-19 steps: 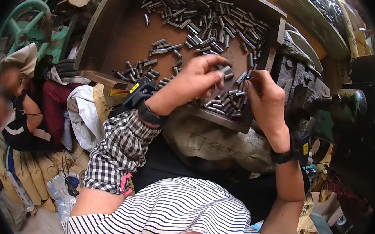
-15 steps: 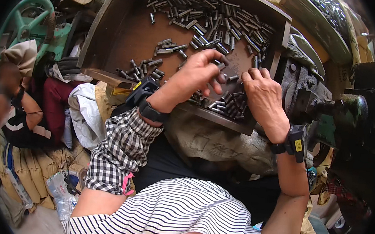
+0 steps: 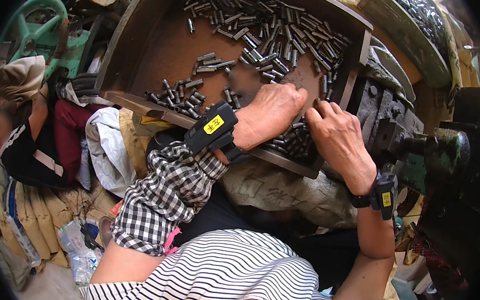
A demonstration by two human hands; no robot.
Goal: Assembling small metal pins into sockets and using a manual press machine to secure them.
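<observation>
A wooden tray [image 3: 160,59] holds many short metal tubes [image 3: 308,31], most heaped along its far and right sides. My left hand [image 3: 270,112] is over the tray's near middle with its fingers curled closed and tips facing right; what they hold is hidden. Close beside it, my right hand [image 3: 337,138] reaches over the near right corner, fingers pinched together on something small and dark that I cannot make out. Between and below the hands lies a pile of shorter metal pieces [image 3: 292,142]. A separate cluster of tubes [image 3: 182,96] sits at the near left.
A dark, greasy machine [image 3: 390,133] stands right of the tray. Beyond it is another bin [image 3: 413,28] of metal parts. At the left are a green handwheel [image 3: 26,34] and a person [image 3: 31,150]. Grey sacking [image 3: 287,190] hangs under the tray's near edge.
My left hand has moved right and slightly down toward my right hand, its fingers going from spread to curled closed. My right hand has barely moved.
</observation>
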